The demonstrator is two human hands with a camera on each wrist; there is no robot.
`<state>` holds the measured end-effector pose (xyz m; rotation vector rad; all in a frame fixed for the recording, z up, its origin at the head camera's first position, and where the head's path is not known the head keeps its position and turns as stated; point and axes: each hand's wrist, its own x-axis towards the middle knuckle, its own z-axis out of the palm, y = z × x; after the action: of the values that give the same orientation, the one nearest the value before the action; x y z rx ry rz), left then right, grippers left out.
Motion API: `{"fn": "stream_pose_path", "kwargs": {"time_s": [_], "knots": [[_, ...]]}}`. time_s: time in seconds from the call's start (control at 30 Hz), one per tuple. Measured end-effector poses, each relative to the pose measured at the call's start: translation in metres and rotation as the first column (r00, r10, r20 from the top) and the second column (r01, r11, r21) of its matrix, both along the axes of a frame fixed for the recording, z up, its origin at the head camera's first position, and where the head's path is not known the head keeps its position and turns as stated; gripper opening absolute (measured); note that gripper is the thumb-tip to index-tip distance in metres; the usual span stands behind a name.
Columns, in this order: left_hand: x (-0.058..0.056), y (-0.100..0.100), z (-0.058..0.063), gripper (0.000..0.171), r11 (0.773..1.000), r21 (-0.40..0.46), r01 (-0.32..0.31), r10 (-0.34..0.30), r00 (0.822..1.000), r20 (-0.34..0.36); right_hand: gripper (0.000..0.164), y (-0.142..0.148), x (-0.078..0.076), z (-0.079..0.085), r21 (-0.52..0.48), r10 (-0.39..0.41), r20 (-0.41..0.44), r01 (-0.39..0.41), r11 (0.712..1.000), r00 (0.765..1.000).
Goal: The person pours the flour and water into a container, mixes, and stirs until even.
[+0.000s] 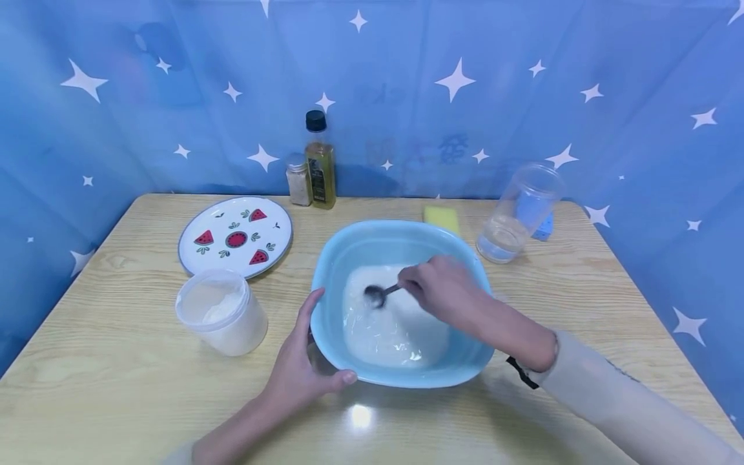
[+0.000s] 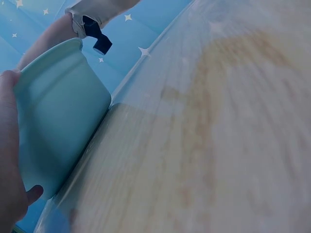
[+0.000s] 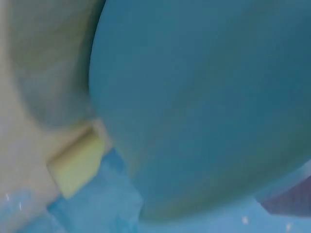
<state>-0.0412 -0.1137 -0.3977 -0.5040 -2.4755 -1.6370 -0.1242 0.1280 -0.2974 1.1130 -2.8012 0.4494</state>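
A light blue plastic basin (image 1: 401, 378) stands on the table with a white, glossy, wet-looking mixture (image 1: 378, 342) in its bottom. My left hand (image 1: 296, 368) grips the basin at its near left corner, thumb at the rim. From the left wrist view, that hand (image 2: 9, 160) spans the basin's outer wall (image 2: 63, 116), a fingertip low near its base. My right hand (image 1: 444, 287) reaches over the basin and holds a dark metal spoon (image 1: 376, 296) by its handle, the bowl down at the white mixture. The right wrist view shows mostly the basin's blurred blue wall (image 3: 194, 107).
Left of the basin are an open tub (image 1: 232, 329) of white powder and a watermelon-patterned plate (image 1: 267, 239). Behind stand a small shaker jar (image 1: 299, 184) and an oil bottle (image 1: 321, 174). A yellow sponge (image 1: 442, 218), a clear cup (image 1: 506, 236) with liquid and a blue block (image 1: 544, 227) lie back right.
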Motion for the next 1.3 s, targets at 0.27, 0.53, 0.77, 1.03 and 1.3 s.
{"fn": "stream_pose_path", "kwargs": {"time_s": [0.27,0.53,0.77,1.03,1.3], "knots": [[-0.001,0.000,0.000,0.113,1.000,-0.012,-0.004,0.004,1.000,0.009,0.029,0.037,0.002,0.030,0.131,-0.080,0.079,0.070,0.989,0.994],[-0.002,0.001,-0.003,0.112,1.000,-0.006,0.009,-0.009,1.000,-0.019,0.012,0.069,0.009,0.033,-0.026,-0.141,0.189,0.148,0.989,0.972],[0.000,0.001,-0.001,0.114,0.999,0.023,0.022,-0.022,1.000,-0.004,0.014,0.060,0.013,0.012,-0.141,0.013,0.353,0.039,0.989,0.936],[0.002,-0.002,0.003,0.118,0.999,0.024,0.023,-0.023,1.000,0.021,0.012,0.043,0.017,0.007,-0.049,-0.136,0.241,0.152,0.987,0.961],[0.001,-0.004,0.004,0.117,0.999,0.027,0.036,-0.036,0.999,0.013,0.013,0.031,0.015,0.003,-0.067,-0.049,0.266,0.069,0.995,0.963]]}}
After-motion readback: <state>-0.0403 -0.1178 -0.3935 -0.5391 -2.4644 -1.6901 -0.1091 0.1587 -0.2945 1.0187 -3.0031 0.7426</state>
